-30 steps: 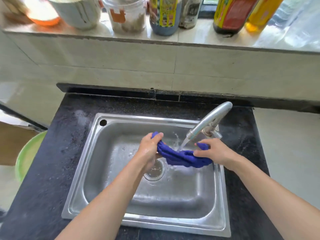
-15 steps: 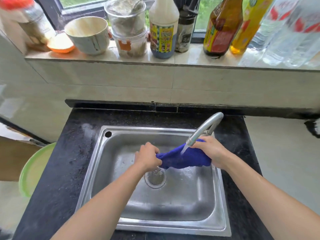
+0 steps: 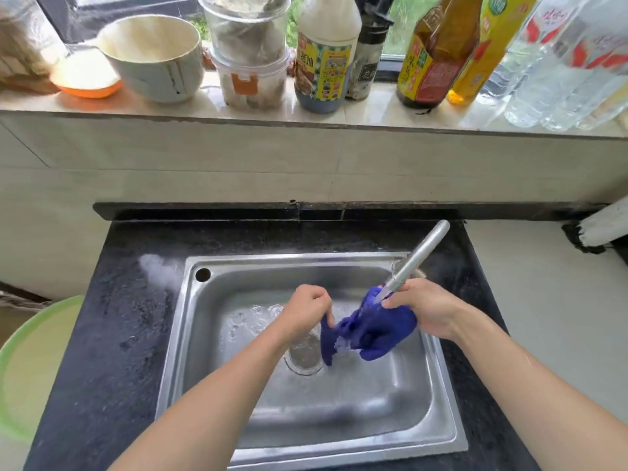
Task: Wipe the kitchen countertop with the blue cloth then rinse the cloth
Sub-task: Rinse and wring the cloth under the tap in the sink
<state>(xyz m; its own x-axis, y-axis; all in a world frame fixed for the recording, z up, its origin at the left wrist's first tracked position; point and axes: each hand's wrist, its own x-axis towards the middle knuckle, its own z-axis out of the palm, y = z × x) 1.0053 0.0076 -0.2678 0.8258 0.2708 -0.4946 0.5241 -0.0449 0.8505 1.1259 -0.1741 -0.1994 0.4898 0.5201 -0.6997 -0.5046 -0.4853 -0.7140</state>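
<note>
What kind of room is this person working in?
Most likely a home kitchen. A steel sink is set into a dark stone countertop, a tap runs water onto the blue cloth, and bottles of sauce and oil line the window ledge.

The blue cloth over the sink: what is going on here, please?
A person holds the blue cloth over the steel sink with both hands: the left hand pinches one end, the right hand grips the other. Water from the tap runs onto the cloth. The rinse is under way.
</note>
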